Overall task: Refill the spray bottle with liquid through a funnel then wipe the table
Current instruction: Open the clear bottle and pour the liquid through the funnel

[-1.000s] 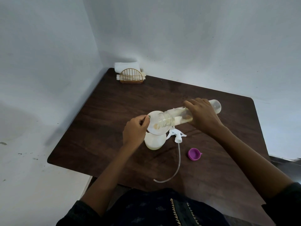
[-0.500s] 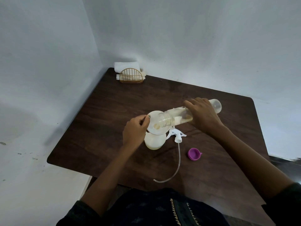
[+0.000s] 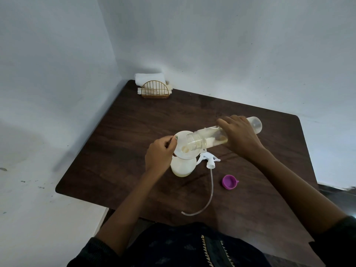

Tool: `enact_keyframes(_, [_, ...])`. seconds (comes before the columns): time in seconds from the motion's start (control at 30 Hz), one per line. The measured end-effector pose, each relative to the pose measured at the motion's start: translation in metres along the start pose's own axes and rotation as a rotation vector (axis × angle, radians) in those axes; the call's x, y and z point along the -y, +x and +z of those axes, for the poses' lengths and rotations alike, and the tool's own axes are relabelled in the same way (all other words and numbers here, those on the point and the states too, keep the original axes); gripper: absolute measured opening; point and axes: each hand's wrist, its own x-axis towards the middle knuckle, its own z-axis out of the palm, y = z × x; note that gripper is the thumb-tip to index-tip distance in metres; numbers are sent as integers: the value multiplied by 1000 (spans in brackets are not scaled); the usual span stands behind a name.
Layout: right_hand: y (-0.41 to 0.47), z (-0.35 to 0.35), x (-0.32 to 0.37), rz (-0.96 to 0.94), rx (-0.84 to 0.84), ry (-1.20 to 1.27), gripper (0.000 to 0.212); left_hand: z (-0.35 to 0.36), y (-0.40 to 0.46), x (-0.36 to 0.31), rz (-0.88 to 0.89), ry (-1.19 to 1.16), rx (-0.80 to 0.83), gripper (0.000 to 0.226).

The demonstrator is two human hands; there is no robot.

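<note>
Almost nothing has shifted since 0.5 s ago: your right hand (image 3: 241, 140) keeps the clear bottle (image 3: 212, 136) tipped nearly flat, fingers wrapped closed around its body, its open mouth over the white funnel (image 3: 182, 151). Your left hand (image 3: 159, 153) stays pinched on the funnel's left rim, holding it steady on the spray bottle (image 3: 182, 168), which stands near the middle of the dark table (image 3: 134, 132) and shows pale liquid inside. Just right of it lies the trigger sprayer head (image 3: 209, 158), its tube (image 3: 209, 191) curling toward the near edge. Farther right sits the purple cap (image 3: 229, 182), apart from everything. You have bare tabletop to the left and behind, up to the wire holder (image 3: 155, 90) with folded cloths (image 3: 150, 78) in the far-left corner against the wall.
</note>
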Motion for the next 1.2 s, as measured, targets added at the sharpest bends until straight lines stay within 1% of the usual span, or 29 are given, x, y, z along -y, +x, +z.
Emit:
enact_keyframes(0.4, [1, -1, 0, -2, -5, 3, 45, -3, -2, -5, -27, 7, 15, 41])
enact_keyframes(0.7, [-6, 5, 1, 93, 33, 150, 38, -4, -5, -5, -28, -11, 17, 44])
enact_keyframes(0.77, [-7, 7, 3, 133, 45, 227, 37, -5, -5, -4, -36, -9, 22, 44])
enact_keyframes(0.9, [-10, 11, 9, 292, 79, 472, 49, -6, -5, -2, -60, -18, 47, 46])
enact_keyframes(1.03, [-17, 15, 12, 493, 81, 813, 41, -7, -5, -5, -78, 3, 45, 41])
enact_keyframes(1.1, [-19, 17, 12, 569, 73, 921, 46, -6, -4, -7, -130, 23, 14, 42])
enact_keyframes(1.2, [-20, 16, 12, 649, 38, 1021, 45, -7, -2, -10, -177, 35, -55, 47])
